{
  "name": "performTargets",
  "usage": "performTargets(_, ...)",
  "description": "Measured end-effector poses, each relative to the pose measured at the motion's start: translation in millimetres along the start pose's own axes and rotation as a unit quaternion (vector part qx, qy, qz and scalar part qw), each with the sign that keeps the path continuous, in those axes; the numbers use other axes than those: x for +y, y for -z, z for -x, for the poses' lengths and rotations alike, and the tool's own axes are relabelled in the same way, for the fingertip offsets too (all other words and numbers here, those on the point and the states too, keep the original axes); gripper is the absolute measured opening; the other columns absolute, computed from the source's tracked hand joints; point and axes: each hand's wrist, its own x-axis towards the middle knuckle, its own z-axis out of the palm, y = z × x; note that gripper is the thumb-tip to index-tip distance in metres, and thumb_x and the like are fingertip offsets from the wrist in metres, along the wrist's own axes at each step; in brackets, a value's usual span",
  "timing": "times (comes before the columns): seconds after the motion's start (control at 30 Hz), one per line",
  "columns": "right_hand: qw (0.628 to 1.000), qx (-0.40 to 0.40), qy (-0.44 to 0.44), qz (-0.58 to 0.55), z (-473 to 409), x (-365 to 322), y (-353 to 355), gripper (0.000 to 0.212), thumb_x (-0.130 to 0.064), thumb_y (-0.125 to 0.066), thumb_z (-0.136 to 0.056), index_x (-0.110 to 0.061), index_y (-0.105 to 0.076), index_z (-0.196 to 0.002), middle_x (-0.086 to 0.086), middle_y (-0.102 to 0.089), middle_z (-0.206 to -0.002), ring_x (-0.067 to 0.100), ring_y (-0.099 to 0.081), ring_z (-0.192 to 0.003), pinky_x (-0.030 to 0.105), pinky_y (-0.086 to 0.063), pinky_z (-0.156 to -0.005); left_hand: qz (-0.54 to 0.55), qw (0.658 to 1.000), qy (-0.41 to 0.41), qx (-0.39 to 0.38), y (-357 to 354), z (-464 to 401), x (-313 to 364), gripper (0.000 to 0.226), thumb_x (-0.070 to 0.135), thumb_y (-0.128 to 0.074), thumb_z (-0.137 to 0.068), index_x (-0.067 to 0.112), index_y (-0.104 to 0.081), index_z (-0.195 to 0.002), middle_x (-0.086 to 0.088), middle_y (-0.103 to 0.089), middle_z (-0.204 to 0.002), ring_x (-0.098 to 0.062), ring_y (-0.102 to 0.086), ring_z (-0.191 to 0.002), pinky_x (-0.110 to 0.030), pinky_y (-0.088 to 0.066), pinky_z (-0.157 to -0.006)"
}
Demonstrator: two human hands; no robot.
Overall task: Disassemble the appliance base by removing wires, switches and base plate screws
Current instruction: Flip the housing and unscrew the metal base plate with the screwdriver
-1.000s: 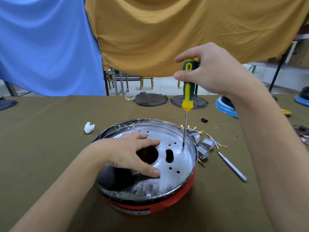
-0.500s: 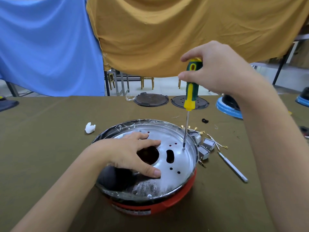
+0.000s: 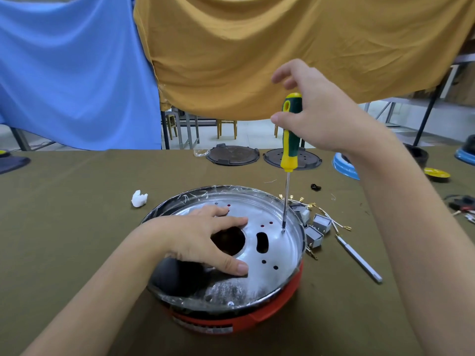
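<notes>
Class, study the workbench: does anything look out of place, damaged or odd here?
Mostly orderly. The odd bit: torn clear film clings raggedly around the appliance base rim. Removed switches with wires lie loose on the table beside it.

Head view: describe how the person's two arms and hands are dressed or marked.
Both forearms are bare up to the frame edge; no sleeve shows. The left hand and right hand wear no gloves, and no rings, watch or bracelet are visible at the wrists. Nails look short and unpainted where they show. No markings or tape are visible on either arm.
</notes>
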Motion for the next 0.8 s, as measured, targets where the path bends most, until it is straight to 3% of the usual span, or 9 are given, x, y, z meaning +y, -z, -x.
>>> performTargets(0.07, 0.998, -0.002, -0.012, -0.069, 2, -5, 3, 0.032, -0.017, -0.063, -0.089, -0.032, -0.052, -0.116, -0.006, -0.054, -0.121, 0.005, -0.055, -0.083, 0.018, -0.039, -0.066, -0.003, 1.0, 0.001, 0.0, 0, 0, 0, 0.099, 0.08, -0.07, -0.061, 0.068, -0.015, -0.142, 0.035, 0.007, -0.156, -0.002, 0.004, -0.149, -0.042, -0.011, -0.122)
performTargets(0.13, 0.99, -0.009, -0.044, -0.131, 3, -9, 3, 0.022, -0.018, -0.057, -0.086, -0.031, -0.056, -0.103, -0.009, -0.061, -0.112, 0.007, -0.061, -0.089, 0.025, -0.045, -0.07, 0.0, 1.0, 0.003, -0.002, 0, 0, -1, 0.099, 0.08, -0.07, -0.061, 0.069, -0.015, -0.142, 0.036, 0.007, -0.155, -0.002, 0.005, -0.149, -0.042, -0.011, -0.123)
performTargets(0.23, 0.997, -0.025, -0.05, -0.061, 2, -13, 0, 0.013, -0.034, -0.053, -0.088, -0.026, -0.06, -0.095, -0.01, -0.057, -0.097, 0.013, -0.057, -0.083, 0.031, -0.043, -0.065, 0.0, 1.0, 0.002, 0.0, 0, -1, -2, 0.099, 0.08, -0.07, -0.06, 0.069, -0.014, -0.142, 0.037, 0.007, -0.155, -0.002, 0.005, -0.149, -0.043, -0.011, -0.123)
performTargets(0.3, 0.999, -0.012, -0.043, 0.005, 1, -11, -3, 0.026, -0.049, -0.057, -0.092, -0.024, -0.062, -0.089, -0.007, -0.046, -0.096, 0.01, -0.05, -0.074, 0.026, -0.035, -0.059, -0.003, 1.0, 0.002, 0.001, 0, -1, -2, 0.099, 0.081, -0.07, -0.06, 0.07, -0.014, -0.141, 0.037, 0.007, -0.155, -0.002, 0.004, -0.149, -0.042, -0.012, -0.122)
performTargets(0.4, 0.998, 0.007, -0.035, 0.051, 0, -8, -3, 0.026, -0.049, -0.06, -0.094, -0.024, -0.068, -0.1, -0.001, -0.038, -0.099, 0.007, -0.046, -0.07, 0.019, -0.032, -0.058, 0.0, 1.0, 0.001, -0.001, 0, -1, -1, 0.1, 0.081, -0.07, -0.059, 0.07, -0.014, -0.141, 0.036, 0.007, -0.155, -0.002, 0.004, -0.149, -0.043, -0.011, -0.122)
performTargets(0.53, 0.999, -0.003, -0.037, 0.016, 0, -7, 1, 0.029, -0.027, -0.065, -0.095, -0.026, -0.062, -0.123, -0.005, -0.058, -0.103, 0.014, -0.057, -0.088, 0.023, -0.04, -0.063, 0.0, 1.0, 0.001, -0.001, 0, -1, -2, 0.1, 0.082, -0.07, -0.059, 0.07, -0.014, -0.141, 0.037, 0.008, -0.155, -0.003, 0.003, -0.149, -0.043, -0.012, -0.122)
performTargets(0.63, 0.996, -0.005, -0.064, -0.06, 3, -10, 3, 0.027, -0.017, -0.056, -0.09, -0.026, -0.061, -0.115, -0.008, -0.063, -0.108, 0.01, -0.057, -0.09, 0.022, -0.04, -0.063, 0.003, 1.0, -0.001, -0.002, 0, -2, -3, 0.101, 0.083, -0.069, -0.057, 0.07, -0.014, -0.141, 0.038, 0.007, -0.154, -0.003, 0.003, -0.149, -0.043, -0.012, -0.123)
performTargets(0.7, 0.99, -0.025, -0.085, -0.11, 4, -12, 3, 0.022, -0.022, -0.05, -0.088, -0.028, -0.062, -0.106, -0.008, -0.064, -0.101, 0.009, -0.057, -0.084, 0.026, -0.038, -0.063, 0.003, 1.0, 0.0, -0.002, 0, -2, -4, 0.101, 0.083, -0.07, -0.057, 0.071, -0.014, -0.141, 0.038, 0.008, -0.154, -0.003, 0.003, -0.149, -0.044, -0.012, -0.123)
performTargets(0.8, 0.992, -0.058, -0.085, -0.076, 4, -14, -2, 0.018, -0.038, -0.05, -0.089, -0.027, -0.057, -0.102, -0.003, -0.058, -0.096, 0.014, -0.052, -0.079, 0.031, -0.039, -0.063, -0.001, 1.0, 0.0, -0.004, 0, -2, -3, 0.1, 0.083, -0.069, -0.058, 0.07, -0.014, -0.141, 0.037, 0.008, -0.154, -0.004, 0.003, -0.149, -0.044, -0.013, -0.122)
